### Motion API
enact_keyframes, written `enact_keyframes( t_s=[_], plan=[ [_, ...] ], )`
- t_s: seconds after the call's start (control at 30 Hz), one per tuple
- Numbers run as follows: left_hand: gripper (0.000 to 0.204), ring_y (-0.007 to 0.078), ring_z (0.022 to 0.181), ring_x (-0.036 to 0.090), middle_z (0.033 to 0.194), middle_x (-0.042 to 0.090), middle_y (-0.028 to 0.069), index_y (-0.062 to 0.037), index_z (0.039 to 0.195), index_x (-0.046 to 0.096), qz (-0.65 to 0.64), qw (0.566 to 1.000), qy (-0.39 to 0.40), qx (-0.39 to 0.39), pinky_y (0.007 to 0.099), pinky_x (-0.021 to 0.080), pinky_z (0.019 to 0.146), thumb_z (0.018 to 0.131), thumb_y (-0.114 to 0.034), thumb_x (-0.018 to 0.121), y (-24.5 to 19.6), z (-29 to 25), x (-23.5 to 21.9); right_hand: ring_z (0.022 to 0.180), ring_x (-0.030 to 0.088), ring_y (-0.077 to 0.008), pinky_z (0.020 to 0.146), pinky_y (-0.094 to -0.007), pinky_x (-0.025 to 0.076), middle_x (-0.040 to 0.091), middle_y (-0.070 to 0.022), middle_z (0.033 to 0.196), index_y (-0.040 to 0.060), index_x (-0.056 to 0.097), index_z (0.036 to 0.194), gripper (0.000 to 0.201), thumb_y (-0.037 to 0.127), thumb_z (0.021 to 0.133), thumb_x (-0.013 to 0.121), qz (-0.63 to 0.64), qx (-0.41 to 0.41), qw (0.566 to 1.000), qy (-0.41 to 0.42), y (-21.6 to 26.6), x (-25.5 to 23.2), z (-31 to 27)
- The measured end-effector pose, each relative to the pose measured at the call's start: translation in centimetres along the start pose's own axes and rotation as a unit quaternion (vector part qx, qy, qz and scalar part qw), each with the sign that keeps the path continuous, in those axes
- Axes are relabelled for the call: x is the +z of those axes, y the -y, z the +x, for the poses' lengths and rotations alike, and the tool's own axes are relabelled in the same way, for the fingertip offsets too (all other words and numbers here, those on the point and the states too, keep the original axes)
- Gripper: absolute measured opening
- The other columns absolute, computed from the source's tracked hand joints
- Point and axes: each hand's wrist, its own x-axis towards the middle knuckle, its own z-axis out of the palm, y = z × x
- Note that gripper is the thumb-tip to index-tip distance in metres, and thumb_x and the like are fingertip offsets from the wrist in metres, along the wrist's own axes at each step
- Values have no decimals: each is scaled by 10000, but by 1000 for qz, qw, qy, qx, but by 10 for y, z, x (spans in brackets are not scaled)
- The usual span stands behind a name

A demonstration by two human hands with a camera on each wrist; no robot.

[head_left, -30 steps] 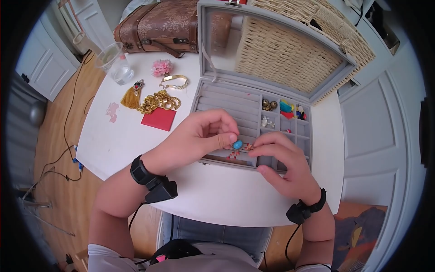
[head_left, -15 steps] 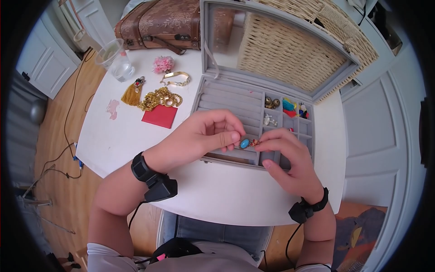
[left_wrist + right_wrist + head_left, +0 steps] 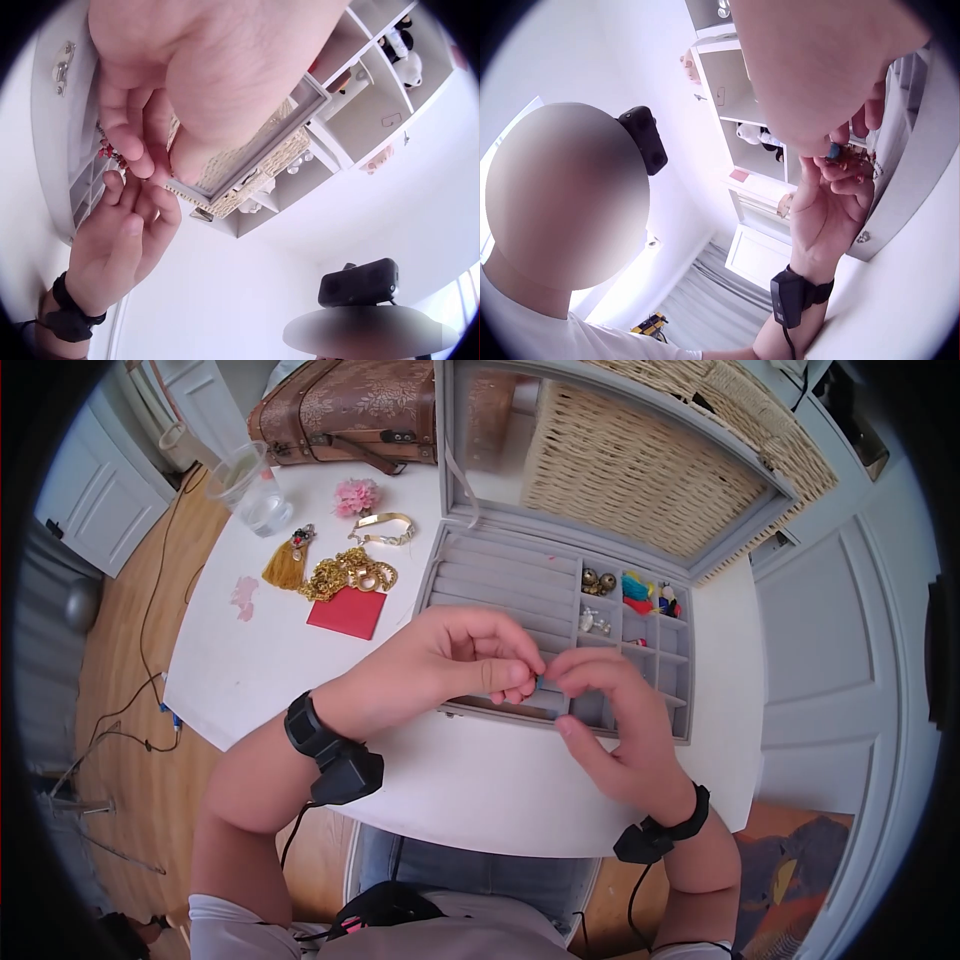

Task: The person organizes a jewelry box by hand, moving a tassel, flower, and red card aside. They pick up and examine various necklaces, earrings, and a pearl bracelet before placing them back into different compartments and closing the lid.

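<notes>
My left hand pinches a small piece of jewelry with a turquoise stone and reddish beads between thumb and fingers. In the head view the fingers cover most of it. My right hand meets the left at the fingertips, its fingers bent over the piece and its thumb apart below; I cannot tell whether they grip it. Both hands are over the front of a grey jewelry box whose glass-topped lid stands raised. Earrings and trinkets, including silvery ones and a colorful tassel piece, lie in its compartments.
Left of the box lie a red card, gold chains, a gold bracelet, a yellow tassel and a pink flower. Plastic cups stand near the table's left edge. Behind are a brown case and a wicker basket.
The stone and beads showed between the two hands earlier; now the fingers mostly cover them. My right hand has shifted left to meet the left fingertips, and the left has stayed near its place.
</notes>
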Motion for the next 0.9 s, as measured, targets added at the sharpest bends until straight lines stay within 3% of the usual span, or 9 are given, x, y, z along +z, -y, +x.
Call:
enact_keyframes(
  t_s=[0.23,0.7,0.9],
  plan=[
    [182,141,1061,743,1130,785,78,19,1213,745,-17,998,28,-52,297,596,976,1037,-26,761,-3,-1,5,942,705,-231,781,-330,593,730,-123,1164,33,687,1183,302,-53,916,799,7,15,1000,-7,-2,7,-3],
    [151,118,1053,712,1124,763,52,-5,1195,763,10,999,37,-33,290,572,961,1051,-50,755,2,0,7,852,720,-183,729,-301,586,737,-107,1066,18,695,1128,228,-33,938,809,26,58,998,8,0,8,-3],
    [130,127,1035,645,1098,667,32,-16,1146,808,23,998,50,23,297,548,950,1021,-15,777,5,0,10,830,702,-147,723,-293,577,708,-78,1016,23,698,1174,255,-22,949,812,54,67,996,24,-2,9,-3]
  ],
)
